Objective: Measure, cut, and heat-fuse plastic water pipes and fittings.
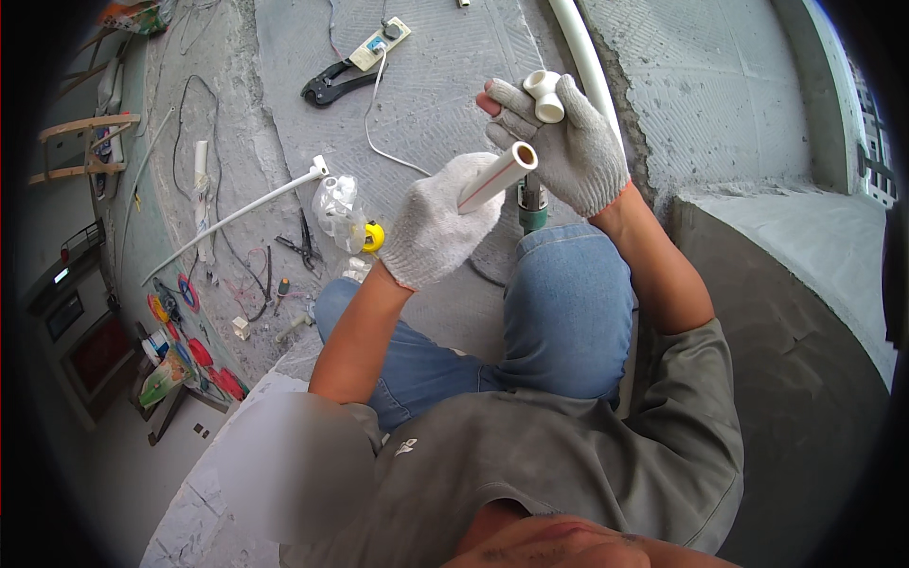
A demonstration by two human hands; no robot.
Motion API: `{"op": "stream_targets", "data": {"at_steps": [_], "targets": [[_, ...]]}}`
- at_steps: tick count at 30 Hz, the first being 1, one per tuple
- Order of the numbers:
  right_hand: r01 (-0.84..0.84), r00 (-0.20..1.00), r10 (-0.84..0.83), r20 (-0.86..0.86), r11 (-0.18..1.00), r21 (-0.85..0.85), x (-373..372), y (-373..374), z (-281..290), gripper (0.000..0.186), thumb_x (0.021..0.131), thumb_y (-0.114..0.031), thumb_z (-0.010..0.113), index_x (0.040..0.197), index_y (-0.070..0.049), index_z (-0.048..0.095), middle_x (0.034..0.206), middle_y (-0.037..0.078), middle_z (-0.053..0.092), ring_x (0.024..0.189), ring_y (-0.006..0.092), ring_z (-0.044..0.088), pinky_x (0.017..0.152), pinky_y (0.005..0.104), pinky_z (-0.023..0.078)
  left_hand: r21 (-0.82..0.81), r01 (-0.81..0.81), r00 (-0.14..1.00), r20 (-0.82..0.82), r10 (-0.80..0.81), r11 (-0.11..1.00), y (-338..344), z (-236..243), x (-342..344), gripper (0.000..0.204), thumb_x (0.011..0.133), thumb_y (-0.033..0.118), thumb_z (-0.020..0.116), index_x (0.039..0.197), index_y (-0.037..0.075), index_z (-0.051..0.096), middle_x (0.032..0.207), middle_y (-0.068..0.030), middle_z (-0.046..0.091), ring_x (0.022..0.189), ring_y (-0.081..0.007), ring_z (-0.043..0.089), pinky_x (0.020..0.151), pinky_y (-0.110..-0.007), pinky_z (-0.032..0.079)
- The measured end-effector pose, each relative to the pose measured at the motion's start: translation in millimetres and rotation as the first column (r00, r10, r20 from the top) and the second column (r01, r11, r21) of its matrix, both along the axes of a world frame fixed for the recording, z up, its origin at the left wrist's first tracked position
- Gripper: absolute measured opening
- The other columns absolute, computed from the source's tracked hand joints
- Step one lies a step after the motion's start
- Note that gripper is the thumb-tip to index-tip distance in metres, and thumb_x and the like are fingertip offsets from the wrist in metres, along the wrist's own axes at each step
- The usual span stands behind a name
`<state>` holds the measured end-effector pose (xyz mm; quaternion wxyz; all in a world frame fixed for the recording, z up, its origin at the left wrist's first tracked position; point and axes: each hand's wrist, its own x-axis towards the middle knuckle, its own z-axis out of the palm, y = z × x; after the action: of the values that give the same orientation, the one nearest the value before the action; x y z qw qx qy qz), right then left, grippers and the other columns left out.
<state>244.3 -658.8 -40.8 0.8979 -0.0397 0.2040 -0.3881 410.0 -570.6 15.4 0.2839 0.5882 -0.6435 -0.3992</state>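
Note:
My left hand (440, 222), in a light knitted work glove, is closed round a short white plastic pipe (499, 177) with a thin red stripe. Its open end points up toward my right hand. Palm up, my right hand (568, 142) wears a similar glove with one bare fingertip. A white tee pipe fitting (544, 96) sits between its thumb and fingers, the other fingers loosely extended. The pipe end and the fitting are apart. Below my hands, beyond my knee, stands a green tool with a metal head (532, 210), partly hidden.
Black-handled pipe cutters (333, 87) lie by a power strip (382, 44) with a white cord. At left are a long white pipe (237, 218), a plastic bag of fittings (337, 206), a yellow tape roll (374, 237) and pliers (301, 244). A concrete ledge (786, 246) rises at right.

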Motion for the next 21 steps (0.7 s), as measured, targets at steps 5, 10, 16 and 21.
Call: {"op": "stream_targets", "data": {"at_steps": [5, 10, 16, 21], "targets": [[-0.042, 0.996, 0.035, -0.085, 0.996, -0.079, 0.4, 1.9, -4.8, 0.037, 0.101, -0.041, 0.042, 0.113, -0.008, 0.055, 0.131, 0.025, 0.052, 0.128, 0.0333, 0.048, 0.108, 0.0433, 0.04, 0.044, -0.091, 0.994, 0.06, 0.089, 0.995, -1.5, -5.5, 27.2, 0.026, 0.088, 0.013, 0.065, 0.111, 0.002, 0.062, 0.091, -0.0147, 0.069, 0.082, -0.0247, 0.07, 0.071, -0.035, 0.055], [-0.22, 0.918, 0.109, -0.381, 0.94, -0.261, -23.5, -3.8, -15.0, 0.037, 0.095, -0.034, 0.059, 0.118, -0.006, 0.057, 0.096, 0.008, 0.062, 0.079, 0.0103, 0.061, 0.081, 0.0309, 0.052, -0.047, -0.058, 0.938, 0.34, 0.071, 0.997, -7.0, -28.4, 40.4, 0.019, 0.086, 0.017, 0.065, 0.102, 0.007, 0.066, 0.081, -0.0155, 0.069, 0.075, -0.0311, 0.069, 0.067, -0.04, 0.055], [-0.769, 0.142, -0.253, -0.957, 0.58, -0.268, -92.8, -30.5, -33.5, 0.045, 0.09, -0.04, 0.064, 0.12, -0.006, 0.061, 0.1, 0.013, 0.069, 0.093, 0.0227, 0.066, 0.083, 0.0356, 0.052, 0.09, 0.087, 0.762, 0.635, -0.124, 0.992, -41.2, -54.6, 51.2, 0.013, 0.085, 0.023, 0.06, 0.094, 0.014, 0.065, 0.08, -0.0163, 0.068, 0.075, -0.0345, 0.067, 0.067, -0.047, 0.053], [-0.911, 0.002, -0.183, -0.983, 0.405, -0.077, -94.9, -38.9, -58.8, 0.047, 0.087, -0.04, 0.067, 0.119, -0.007, 0.06, 0.102, 0.016, 0.069, 0.093, 0.0278, 0.067, 0.086, 0.0389, 0.051, 0.236, 0.214, 0.585, 0.746, -0.318, 0.948, -68.0, -74.1, 53.8, 0.02, 0.085, 0.021, 0.059, 0.104, 0.015, 0.063, 0.082, -0.014, 0.069, 0.075, -0.0339, 0.068, 0.067, -0.046, 0.053]]}}
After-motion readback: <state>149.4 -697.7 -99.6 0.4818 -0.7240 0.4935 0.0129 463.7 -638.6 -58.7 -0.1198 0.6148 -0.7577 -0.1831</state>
